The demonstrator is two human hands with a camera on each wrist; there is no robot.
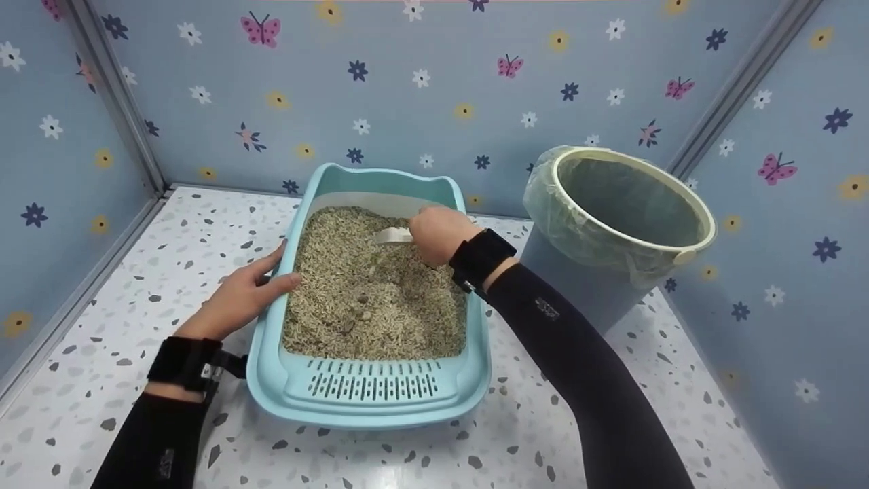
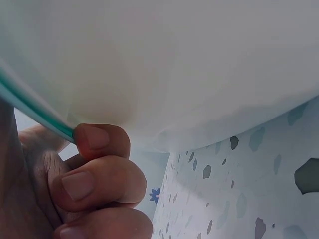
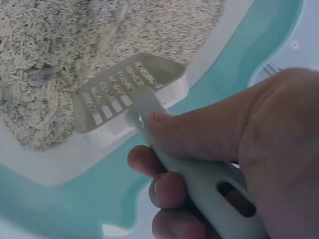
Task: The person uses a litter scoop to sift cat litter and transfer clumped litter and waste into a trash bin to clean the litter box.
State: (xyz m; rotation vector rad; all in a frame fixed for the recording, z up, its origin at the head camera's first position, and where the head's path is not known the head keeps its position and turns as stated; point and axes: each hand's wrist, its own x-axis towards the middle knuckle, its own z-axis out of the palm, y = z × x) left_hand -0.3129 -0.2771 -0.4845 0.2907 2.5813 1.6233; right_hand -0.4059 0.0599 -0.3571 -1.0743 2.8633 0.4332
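A light blue litter box filled with grainy tan litter stands on the speckled surface. My left hand holds its left rim, thumb over the edge. In the left wrist view, the curled fingers sit against the outside under the rim. With my right hand I grip the handle of a pale slotted litter scoop, thumb along its top. The scoop head is near the far right of the box, over or against the litter, and its slots show no clump. Small dark lumps lie mid-litter.
To the right stands a bin with a cream rim and a translucent liner folded over it. Blue flowered panels enclose the back and both sides. The box's front ledge is slotted.
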